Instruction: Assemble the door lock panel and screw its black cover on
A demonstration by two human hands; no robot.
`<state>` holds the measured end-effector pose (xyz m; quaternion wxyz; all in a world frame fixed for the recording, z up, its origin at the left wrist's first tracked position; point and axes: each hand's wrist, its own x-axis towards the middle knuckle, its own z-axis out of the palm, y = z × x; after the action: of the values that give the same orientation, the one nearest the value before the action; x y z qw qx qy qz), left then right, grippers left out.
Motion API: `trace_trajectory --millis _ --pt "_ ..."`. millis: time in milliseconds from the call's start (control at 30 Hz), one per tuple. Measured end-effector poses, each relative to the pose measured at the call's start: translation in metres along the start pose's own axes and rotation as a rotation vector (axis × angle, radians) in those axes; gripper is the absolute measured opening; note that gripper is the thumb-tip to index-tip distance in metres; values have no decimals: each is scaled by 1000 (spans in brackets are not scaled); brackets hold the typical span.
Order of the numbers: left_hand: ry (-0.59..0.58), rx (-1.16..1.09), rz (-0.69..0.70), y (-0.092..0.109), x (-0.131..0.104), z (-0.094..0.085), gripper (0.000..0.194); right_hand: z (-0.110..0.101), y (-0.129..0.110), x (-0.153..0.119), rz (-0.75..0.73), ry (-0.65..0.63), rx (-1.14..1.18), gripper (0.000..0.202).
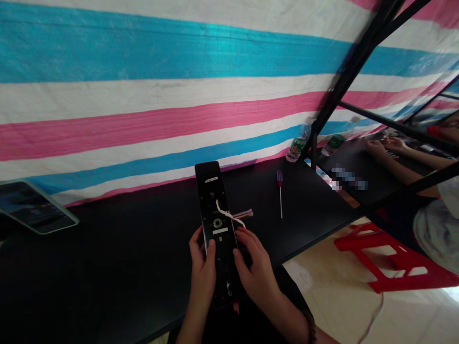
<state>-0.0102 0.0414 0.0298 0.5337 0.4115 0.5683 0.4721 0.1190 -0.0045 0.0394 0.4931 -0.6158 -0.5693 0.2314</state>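
Observation:
A long black door-lock panel [217,203] is held tilted at the table's front edge, its back side facing me. It carries white labels, small screws and a round metal fitting. My left hand [203,260] grips its left edge, thumb lying over the face. My right hand [255,262] closes on the right edge with bent fingers. From the panel's face a white cable [226,213] runs to the fingertips of my right hand; whether they pinch it I cannot tell. Just right of the panel lies a small clear-looking item [245,214], partly hidden.
A screwdriver [280,191] lies on the black table [125,258] to the right. At left is a tablet-like device [36,208]. A bottle [297,145] stands by the black metal frame [344,91]. Beyond it, another person's hands [385,145] are over a second table, near a red stool [390,260].

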Motion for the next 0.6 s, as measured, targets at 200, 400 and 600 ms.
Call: trace_trajectory --millis 200,400,600 --pt "10 36 144 -1 -1 3 63 8 6 19 -30 -78 -46 52" --pt "38 40 66 -4 -6 -1 62 -23 6 34 -43 -43 -35 37" --pt "331 588 290 4 35 -85 43 -86 68 104 87 157 -526 32"
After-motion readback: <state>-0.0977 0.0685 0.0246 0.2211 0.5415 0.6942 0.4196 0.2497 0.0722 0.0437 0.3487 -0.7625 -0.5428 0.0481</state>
